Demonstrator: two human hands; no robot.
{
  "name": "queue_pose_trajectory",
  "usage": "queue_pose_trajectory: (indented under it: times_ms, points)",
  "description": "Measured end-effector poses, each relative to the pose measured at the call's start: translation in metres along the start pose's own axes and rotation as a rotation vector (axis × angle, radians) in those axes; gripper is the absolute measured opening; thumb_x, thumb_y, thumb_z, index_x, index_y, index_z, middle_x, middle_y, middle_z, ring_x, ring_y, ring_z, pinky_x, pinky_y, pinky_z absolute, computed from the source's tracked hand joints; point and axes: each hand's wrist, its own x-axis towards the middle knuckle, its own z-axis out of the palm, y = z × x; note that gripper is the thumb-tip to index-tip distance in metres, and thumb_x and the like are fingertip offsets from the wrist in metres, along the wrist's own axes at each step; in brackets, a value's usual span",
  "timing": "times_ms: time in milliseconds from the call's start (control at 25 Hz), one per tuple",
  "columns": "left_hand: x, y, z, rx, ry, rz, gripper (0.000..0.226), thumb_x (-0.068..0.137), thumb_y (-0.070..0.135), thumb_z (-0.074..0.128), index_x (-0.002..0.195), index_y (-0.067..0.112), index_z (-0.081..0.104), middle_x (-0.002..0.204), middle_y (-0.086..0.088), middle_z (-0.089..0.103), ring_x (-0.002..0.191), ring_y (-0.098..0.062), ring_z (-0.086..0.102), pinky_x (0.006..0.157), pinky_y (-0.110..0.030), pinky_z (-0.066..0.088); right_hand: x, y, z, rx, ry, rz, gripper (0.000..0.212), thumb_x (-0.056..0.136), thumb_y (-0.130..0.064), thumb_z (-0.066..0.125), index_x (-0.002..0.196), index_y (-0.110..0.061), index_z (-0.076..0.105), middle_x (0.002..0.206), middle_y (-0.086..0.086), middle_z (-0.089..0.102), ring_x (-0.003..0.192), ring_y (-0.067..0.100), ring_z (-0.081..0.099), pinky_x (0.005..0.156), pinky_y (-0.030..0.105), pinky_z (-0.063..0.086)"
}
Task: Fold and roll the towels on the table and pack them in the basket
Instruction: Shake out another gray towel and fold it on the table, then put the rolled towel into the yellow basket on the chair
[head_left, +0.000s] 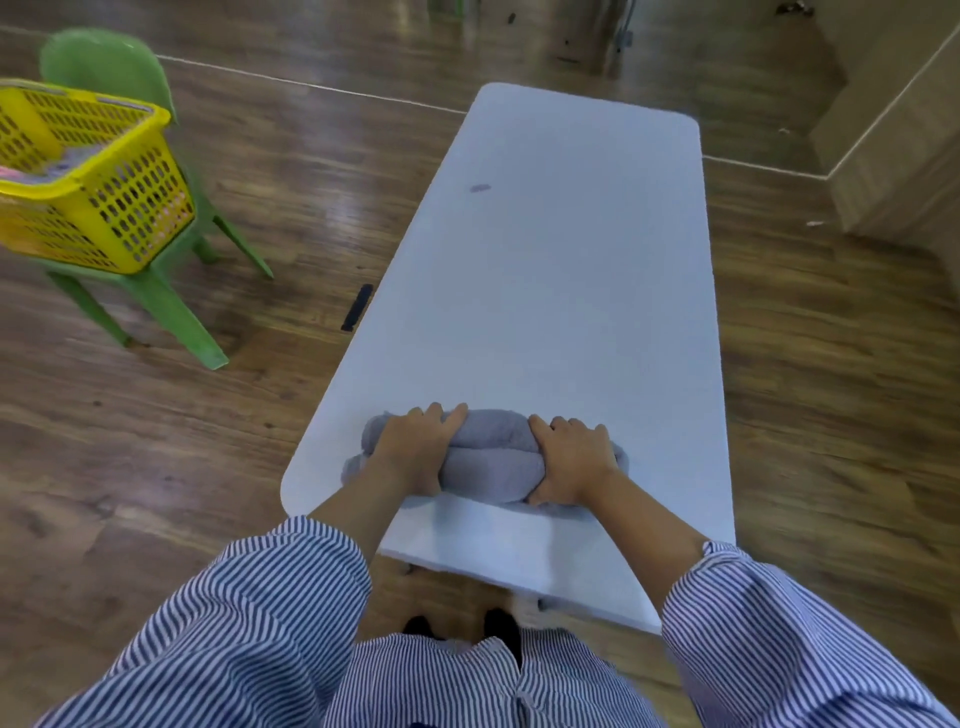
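towel (488, 457): grey, rolled into a thick bundle, lying crosswise at the near end of the counter (561, 260), close to the near edge.
left hand (415, 447): wrapped over the left part of the roll, fingers over the top, thumb on the near side; gripping the towel.
right hand (571, 457): same grip on the right part of the roll; gripping the towel.
roll state: seam visible along the middle between the hands, so looks like two layers or a loose last turn; left end bulges out past the left hand, uneven.
step, as judged: finishing the roll or about to lift it for packing.
basket (88, 171): yellow, perforated, sitting tilted on a green chair (156, 291) to the far left, well apart from the counter; some pink and pale cloth visible inside.
risk 1: unrolling on lift. Cause: loose outer turn at the seam; needs squeeze from both sides kept through the carry.
risk 2: left end sagging or spilling open. Cause: bulge outside the left grip, unsupported.
risk 3: roll sliding off the near counter edge. Cause: little margin there if pulled back.
risk 4: basket tipping or shifting on the chair at drop-in. Cause: already tilted, overhanging the seat.
risk 5: long carry across open floor, one-handed transfer likely to loosen the roll.
rest of counter: only a small dark mark (480, 188) mid-surface.
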Motion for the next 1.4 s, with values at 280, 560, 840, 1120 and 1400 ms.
queue_pose_trajectory:
  times_ms: [280,560,840,1120,1400]
  points:
    - [-0.049,-0.041,-0.019,0.026,0.032,-0.244,0.100,0.075,0.042,0.062,0.151,0.030,-0.002,0.133,-0.009,0.040,0.104,-0.030,0.054,0.072,-0.038,0.044,0.035,-0.042,-0.043,-0.080,0.083,-0.243,0.091,0.054,-0.066,0.067,0.125,-0.021,0.031,0.110,0.002,0.054,0.102,0.024,0.052,0.083,0.044,0.038]
    - [-0.148,-0.172,-0.022,0.019,0.018,-0.525,0.102,0.072,0.046,0.066,0.151,0.027,0.004,0.130,-0.012,0.041,0.103,-0.033,0.054,0.080,-0.040,0.048,0.099,-0.202,-0.095,-0.087,0.163,-0.519,0.088,0.050,-0.064,0.067,0.120,-0.023,0.033,0.106,0.002,0.053,0.098,0.025,0.052,0.082,0.044,0.040]
    - [-0.245,-0.333,0.003,0.048,0.006,-0.667,0.104,0.070,0.049,0.069,0.150,0.028,0.005,0.131,-0.008,0.042,0.107,-0.029,0.054,0.070,-0.036,0.037,0.160,-0.392,-0.113,-0.078,0.218,-0.656,0.082,0.050,-0.060,0.065,0.116,-0.023,0.034,0.102,-0.003,0.051,0.096,0.022,0.052,0.075,0.040,0.040]
    - [-0.247,-0.474,0.020,0.065,0.007,-0.585,0.101,0.072,0.051,0.067,0.149,0.027,0.007,0.127,-0.008,0.044,0.104,-0.028,0.054,0.071,-0.037,0.041,0.241,-0.494,-0.132,-0.058,0.212,-0.594,0.084,0.048,-0.067,0.061,0.114,-0.025,0.034,0.101,-0.006,0.052,0.094,0.020,0.053,0.073,0.040,0.040]
    - [-0.178,-0.628,0.035,-0.046,0.003,-0.600,0.100,0.074,0.053,0.066,0.150,0.025,0.008,0.131,-0.009,0.042,0.109,-0.030,0.052,0.076,-0.040,0.043,0.395,-0.569,-0.182,-0.118,0.151,-0.625,0.090,0.051,-0.065,0.064,0.123,-0.022,0.034,0.108,-0.001,0.053,0.102,0.025,0.052,0.069,0.038,0.033]
